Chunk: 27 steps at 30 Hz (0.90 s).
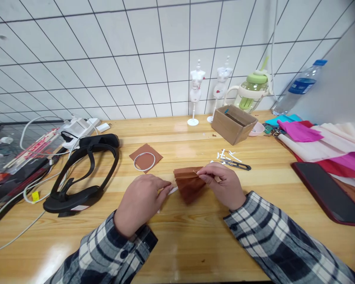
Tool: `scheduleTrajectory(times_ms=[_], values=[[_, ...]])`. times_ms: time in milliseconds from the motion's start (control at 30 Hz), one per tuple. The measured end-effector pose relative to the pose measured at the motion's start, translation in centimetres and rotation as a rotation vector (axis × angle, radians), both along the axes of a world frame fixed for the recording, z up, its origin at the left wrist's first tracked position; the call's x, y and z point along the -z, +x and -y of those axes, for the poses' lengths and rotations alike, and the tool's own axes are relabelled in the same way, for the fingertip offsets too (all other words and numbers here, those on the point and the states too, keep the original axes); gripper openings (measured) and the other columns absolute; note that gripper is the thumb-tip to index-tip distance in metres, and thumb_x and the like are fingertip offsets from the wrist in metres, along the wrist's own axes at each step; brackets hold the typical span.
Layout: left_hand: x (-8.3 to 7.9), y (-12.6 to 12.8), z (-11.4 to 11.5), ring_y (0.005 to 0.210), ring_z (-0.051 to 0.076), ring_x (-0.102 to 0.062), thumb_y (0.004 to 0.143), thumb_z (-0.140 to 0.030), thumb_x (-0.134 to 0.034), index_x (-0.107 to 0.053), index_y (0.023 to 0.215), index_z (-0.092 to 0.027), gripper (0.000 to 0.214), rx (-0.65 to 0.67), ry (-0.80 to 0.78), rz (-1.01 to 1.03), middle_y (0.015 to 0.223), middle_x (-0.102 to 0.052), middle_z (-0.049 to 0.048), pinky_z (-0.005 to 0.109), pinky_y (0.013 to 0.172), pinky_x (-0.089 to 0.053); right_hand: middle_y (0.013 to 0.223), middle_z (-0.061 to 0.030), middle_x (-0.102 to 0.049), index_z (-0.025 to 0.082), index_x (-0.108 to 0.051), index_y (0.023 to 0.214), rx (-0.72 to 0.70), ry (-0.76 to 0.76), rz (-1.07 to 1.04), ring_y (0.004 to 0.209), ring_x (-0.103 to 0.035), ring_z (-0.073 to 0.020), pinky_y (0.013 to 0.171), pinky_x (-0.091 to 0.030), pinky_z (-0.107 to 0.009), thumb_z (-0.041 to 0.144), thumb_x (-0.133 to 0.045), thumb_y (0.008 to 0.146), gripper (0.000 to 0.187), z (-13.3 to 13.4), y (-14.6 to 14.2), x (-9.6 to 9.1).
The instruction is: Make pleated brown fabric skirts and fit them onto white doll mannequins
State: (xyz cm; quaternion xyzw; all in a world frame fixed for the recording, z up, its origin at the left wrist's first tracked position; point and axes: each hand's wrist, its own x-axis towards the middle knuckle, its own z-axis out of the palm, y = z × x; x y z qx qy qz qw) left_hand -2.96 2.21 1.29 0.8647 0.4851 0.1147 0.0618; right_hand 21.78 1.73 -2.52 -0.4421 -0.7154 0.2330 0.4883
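A gathered piece of brown cloth [189, 187] hangs over the middle of the table, its top edge folded in pleats. My right hand [221, 181] pinches its upper right part between thumb and fingers. Just left of the cloth, my left hand [144, 201] has thumb and forefinger pressed together; what they hold, if anything, is too small to make out. A white strip [173, 191] shows beside those fingertips. Beyond my left hand a silver ring [135, 166] lies on a flat brown cloth square [154, 150]. Black thread snips [239, 165] and small white pieces [223, 153] lie behind my right hand.
A black head-strap device [90, 193] with cables stands left, near a power strip [81, 130]. Behind are two small mannequins [196, 92], a cardboard box [232, 128], a green-lidded cup [256, 88] and a bottle [301, 86]. Coloured fabrics [337, 148] and a phone [328, 193] lie right.
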Motion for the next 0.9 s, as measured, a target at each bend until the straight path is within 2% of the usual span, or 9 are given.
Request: scheduleTrajectory(times_ms=[100,167,267,333,467,567,733,900], values=[[-0.6,-0.7,-0.4,0.077,0.021,-0.062,0.088,-0.045,-0.055,-0.072,0.077,-0.022,0.030,-0.092,-0.124,0.117,0.077,-0.072,0.0036,0.032,0.070,-0.042,0.082,-0.0017,-0.070,0.024,-0.070,0.087,-0.022,0.080,0.042,0.079,-0.062,-0.0163,0.072,-0.048,-0.032,0.023,-0.060,0.090,0.011,-0.1,0.0,0.0],[-0.6,-0.9,-0.8,0.071,0.018,-0.060,0.086,-0.051,-0.054,-0.071,0.072,-0.020,0.038,-0.115,-0.312,0.186,0.072,-0.069,0.0024,0.028,0.065,-0.041,0.083,-0.0016,-0.069,0.024,-0.070,0.087,-0.037,0.151,0.069,0.081,-0.061,-0.0165,0.075,-0.047,-0.034,0.021,-0.060,0.089,0.010,-0.2,0.1,-0.1],[-0.2,-0.5,-1.4,0.071,0.016,-0.058,0.085,-0.054,-0.055,-0.071,0.087,-0.020,0.038,-0.093,-0.604,0.278,0.079,-0.069,0.0008,0.025,0.062,-0.040,0.089,-0.0024,-0.070,0.026,-0.073,0.087,-0.054,0.274,0.142,0.085,-0.060,-0.0171,0.079,-0.045,-0.035,0.018,-0.062,0.088,0.013,-0.4,0.7,-0.2],[0.2,0.0,-1.9,0.075,0.016,-0.058,0.082,-0.053,-0.059,-0.070,0.097,-0.020,0.038,-0.062,-0.746,0.325,0.086,-0.069,0.0010,0.024,0.065,-0.041,0.096,-0.0027,-0.069,0.028,-0.074,0.086,-0.077,0.348,0.200,0.088,-0.058,-0.0181,0.082,-0.045,-0.037,0.016,-0.063,0.087,0.016,-0.7,1.4,-0.3],[0.5,1.1,-3.6,0.077,0.016,-0.058,0.077,-0.054,-0.064,-0.067,0.105,-0.018,0.046,0.022,-0.997,0.381,0.090,-0.067,0.0022,0.024,0.067,-0.042,0.110,-0.0024,-0.068,0.031,-0.076,0.086,-0.122,0.435,0.296,0.103,-0.056,-0.0219,0.090,-0.046,-0.041,0.013,-0.064,0.084,0.021,-1.5,2.3,-0.4],[0.5,1.8,-5.0,0.072,0.015,-0.056,0.074,-0.055,-0.068,-0.062,0.109,-0.017,0.052,-0.006,-1.046,0.369,0.086,-0.065,0.0017,0.023,0.060,-0.039,0.116,-0.0023,-0.067,0.030,-0.076,0.086,-0.155,0.457,0.360,0.112,-0.053,-0.0239,0.094,-0.046,-0.043,0.013,-0.061,0.086,0.023,-1.9,2.1,-0.5],[0.8,2.7,-6.2,0.073,0.014,-0.055,0.068,-0.046,-0.076,-0.065,0.096,-0.019,0.041,0.094,-1.034,0.336,0.084,-0.065,0.0004,0.023,0.061,-0.037,0.118,-0.0014,-0.066,0.032,-0.075,0.087,-0.176,0.478,0.423,0.116,-0.053,-0.0238,0.095,-0.047,-0.042,0.016,-0.057,0.089,0.025,-2.1,1.5,-0.5],[1.3,2.5,-6.4,0.071,0.014,-0.055,0.068,-0.046,-0.074,-0.063,0.088,-0.017,0.038,0.022,-0.991,0.303,0.081,-0.064,-0.0009,0.023,0.063,-0.039,0.125,-0.0049,-0.062,0.030,-0.075,0.091,-0.159,0.493,0.482,0.118,-0.052,-0.0253,0.096,-0.046,-0.044,0.016,-0.059,0.087,0.022,-2.2,1.6,0.2]])
